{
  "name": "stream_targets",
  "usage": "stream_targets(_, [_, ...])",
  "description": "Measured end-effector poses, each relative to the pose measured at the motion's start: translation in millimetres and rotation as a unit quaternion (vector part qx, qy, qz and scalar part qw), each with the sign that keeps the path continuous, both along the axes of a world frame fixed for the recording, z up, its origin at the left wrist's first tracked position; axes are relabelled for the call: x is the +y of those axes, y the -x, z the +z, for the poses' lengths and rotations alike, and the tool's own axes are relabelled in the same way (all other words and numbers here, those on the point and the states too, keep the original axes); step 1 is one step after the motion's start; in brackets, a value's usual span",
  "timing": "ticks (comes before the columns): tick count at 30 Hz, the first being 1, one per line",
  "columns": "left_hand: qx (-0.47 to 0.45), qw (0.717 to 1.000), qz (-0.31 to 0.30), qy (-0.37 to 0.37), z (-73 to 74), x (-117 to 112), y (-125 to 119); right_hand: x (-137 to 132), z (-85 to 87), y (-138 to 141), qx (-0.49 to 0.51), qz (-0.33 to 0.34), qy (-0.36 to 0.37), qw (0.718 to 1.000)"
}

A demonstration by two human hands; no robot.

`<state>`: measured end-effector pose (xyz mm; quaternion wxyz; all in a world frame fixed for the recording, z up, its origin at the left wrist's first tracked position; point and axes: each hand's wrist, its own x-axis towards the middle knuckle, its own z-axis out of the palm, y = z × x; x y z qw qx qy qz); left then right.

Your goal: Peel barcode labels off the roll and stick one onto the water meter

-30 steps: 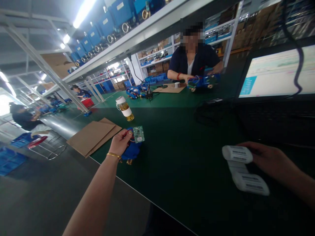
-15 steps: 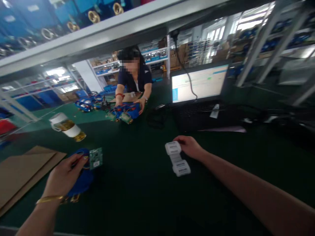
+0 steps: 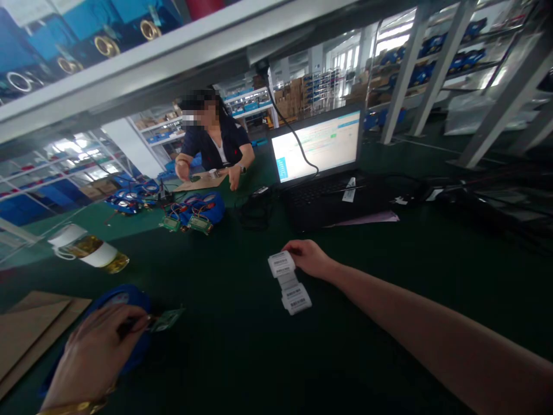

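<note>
Head view: dark green desk [image 3: 224, 363], cardboard sheets [image 3: 32, 328] at left.
Bottle [image 3: 93, 250]: beyond the cardboard sheets.
Left hand [image 3: 99, 340]: over a blue device [image 3: 139, 298], fingertips pinched at the near end of a circuit board [image 3: 168, 319].
Right hand [image 3: 311, 258]: gripping a white barcode label strip [image 3: 288, 280] by its upper curl.
Laptop [image 3: 319, 144]: open, screen lit, beyond the right hand.

Bottle [image 3: 91, 249] behind left hand [image 3: 98, 346], laptop [image 3: 330, 187] behind labels [image 3: 296, 297]

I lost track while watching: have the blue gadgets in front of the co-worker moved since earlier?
Yes, nearer the camera: level with the laptop screen a second ago, the blue gadgets now lie beside its keyboard.
</note>
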<state>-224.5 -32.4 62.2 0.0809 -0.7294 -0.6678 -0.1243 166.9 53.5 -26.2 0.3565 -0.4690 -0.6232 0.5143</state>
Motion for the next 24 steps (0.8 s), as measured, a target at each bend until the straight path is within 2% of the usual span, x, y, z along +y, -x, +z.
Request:
stream_targets(6, [0.098, 0.995, -0.013, -0.019, -8.2, -5.0, -4.7, -4.8, 12.7, 2.5, 0.014, -0.014, 0.023, 1.0])
stream_targets(8, [0.136, 0.99, -0.017, 0.005, -10.3, -9.0, -9.9, -5.1, 14.2, 3.0, 0.018, -0.019, 0.03, 0.999])
stream_targets(10, [0.17, 0.985, -0.022, 0.026, -10.4, -14.6, -17.3, -4.6, 14.1, 3.4, 0.027, -0.024, 0.036, 0.999])
stream_targets(13, [0.172, 0.984, -0.047, 0.01, -5.5, -22.1, -39.7, -2.7, 12.0, 3.5, 0.044, -0.03, 0.043, 0.998])
stream_targets(16, [0.066, 0.993, -0.099, 0.005, -0.4, -18.2, -84.1, -0.8, 8.7, 3.1, 0.061, -0.034, 0.047, 0.996])
stream_targets(19, [-0.14, 0.98, -0.132, 0.055, -9.4, 3.5, -141.9, -0.1, 5.8, 2.8, 0.078, -0.04, 0.039, 0.995])
stream_targets(20, [-0.212, 0.963, -0.142, 0.089, -16.3, 13.3, -160.0, -0.2, 5.2, 2.9, 0.085, -0.042, 0.033, 0.995])
stream_targets(22, [-0.356, 0.906, -0.165, 0.156, -33.2, 32.3, -189.9, -0.3, 3.9, 3.3, 0.098, -0.046, 0.019, 0.994])
stream_targets(24, [-0.437, 0.862, -0.183, 0.178, -49.6, 46.1, -209.3, -0.1, 2.3, 3.8, 0.113, -0.049, 0.006, 0.992])
